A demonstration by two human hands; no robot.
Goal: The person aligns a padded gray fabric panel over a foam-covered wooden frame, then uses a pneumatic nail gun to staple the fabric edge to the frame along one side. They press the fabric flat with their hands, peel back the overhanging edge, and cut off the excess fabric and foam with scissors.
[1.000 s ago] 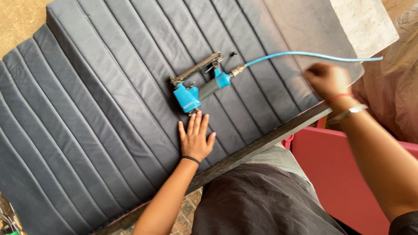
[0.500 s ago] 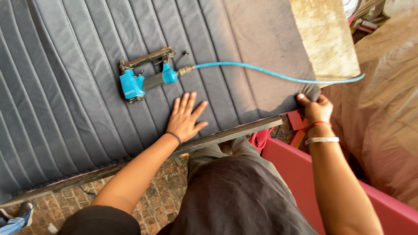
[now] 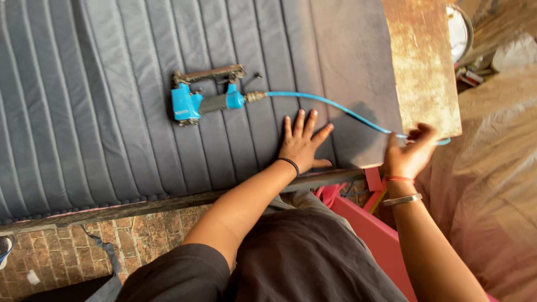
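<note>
Compared with half a second ago, right hand (image 3: 411,154) has come up from the panel's edge to the blue air hose (image 3: 330,106).

From the left, a grey quilted upholstery panel (image 3: 100,112) covers the work surface, and a blue pneumatic stapler (image 3: 204,99) lies on it, free of both hands. The hose runs from its handle to the right. Left hand (image 3: 301,142) rests flat on the panel just below the hose, fingers spread and straight, holding nothing. Further right, at the corner of a rusty brown board (image 3: 422,61), the right hand curls its fingers around the hose, gripping it loosely. Below is a red frame (image 3: 380,235).
</note>
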